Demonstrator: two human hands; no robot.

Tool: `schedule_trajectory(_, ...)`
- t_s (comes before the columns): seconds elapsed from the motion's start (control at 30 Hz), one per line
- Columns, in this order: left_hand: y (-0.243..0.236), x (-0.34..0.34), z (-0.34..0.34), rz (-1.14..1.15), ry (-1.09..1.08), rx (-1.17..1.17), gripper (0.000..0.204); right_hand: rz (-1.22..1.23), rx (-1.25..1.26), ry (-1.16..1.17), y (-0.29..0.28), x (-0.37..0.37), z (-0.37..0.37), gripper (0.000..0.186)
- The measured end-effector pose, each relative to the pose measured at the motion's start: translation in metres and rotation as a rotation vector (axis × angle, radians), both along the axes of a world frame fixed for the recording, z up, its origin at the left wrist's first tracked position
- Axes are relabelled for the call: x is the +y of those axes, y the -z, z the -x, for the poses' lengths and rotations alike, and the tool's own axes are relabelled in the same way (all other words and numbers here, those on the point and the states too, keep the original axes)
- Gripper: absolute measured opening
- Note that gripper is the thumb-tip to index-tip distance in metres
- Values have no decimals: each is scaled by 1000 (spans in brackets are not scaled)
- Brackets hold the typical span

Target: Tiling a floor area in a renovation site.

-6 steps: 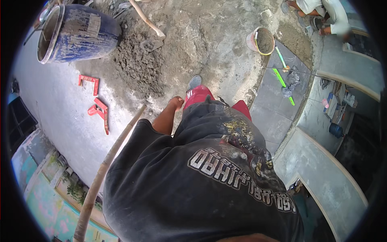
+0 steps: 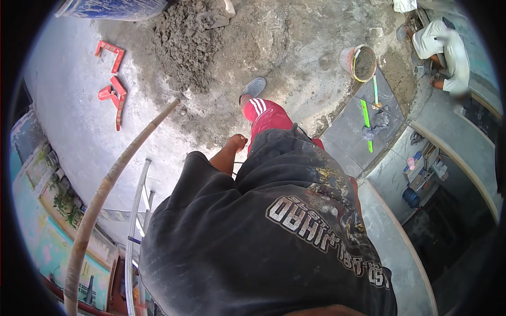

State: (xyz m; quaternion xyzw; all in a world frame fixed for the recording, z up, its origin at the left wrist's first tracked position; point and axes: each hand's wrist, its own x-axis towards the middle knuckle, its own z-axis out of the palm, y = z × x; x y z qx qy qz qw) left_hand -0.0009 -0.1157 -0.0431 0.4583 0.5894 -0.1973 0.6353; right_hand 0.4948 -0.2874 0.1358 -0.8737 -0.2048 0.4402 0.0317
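My left hand (image 2: pixel 238 142) hangs beside my red shorts (image 2: pixel 270 117), fingers curled in. Whatever it may hold is hidden; a thin dark line shows just below it. My right hand is out of sight behind my dark shirt. Ahead of me lies a heap of wet grey mortar (image 2: pixel 187 50), with a shovel blade (image 2: pixel 212 20) at its far edge. To the right stands a bucket of mortar (image 2: pixel 363 64). On the dark floor tiles (image 2: pixel 345 138) beside it lie a bright green straightedge (image 2: pixel 366 124) and a crumpled plastic bag (image 2: pixel 378 124).
A long pole (image 2: pixel 113 176) slants up at my left, near a metal ladder (image 2: pixel 132 237). Red metal clamps (image 2: pixel 115 94) lie on the pale floor. A blue drum (image 2: pixel 110 9) stands far left. Another person (image 2: pixel 445 52) crouches at the far right beside the wall.
My view has shifted: the heap, drum and clamps sit higher, and the bucket is farther right. The ladder has come into view at left. My left hand stays curled at my side.
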Motion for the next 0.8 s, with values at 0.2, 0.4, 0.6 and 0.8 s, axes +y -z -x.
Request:
schedule_trajectory(0.2,118,-110,-38,187,-319,-218,27,-86,-102,161,-71,181,25,24)
schedule_trajectory(0.4,35,-14,-69,-163,45,-184,23,-300,-201,-365,-71,276,82,30)
schedule_trajectory(0.6,14,5,-56,-139,-46,-79,23,-242,49,-538,-68,265,131,33)
schedule_trajectory(0.8,20,-4,-17,-5,-186,-89,24,-65,17,-227,-38,191,89,27)
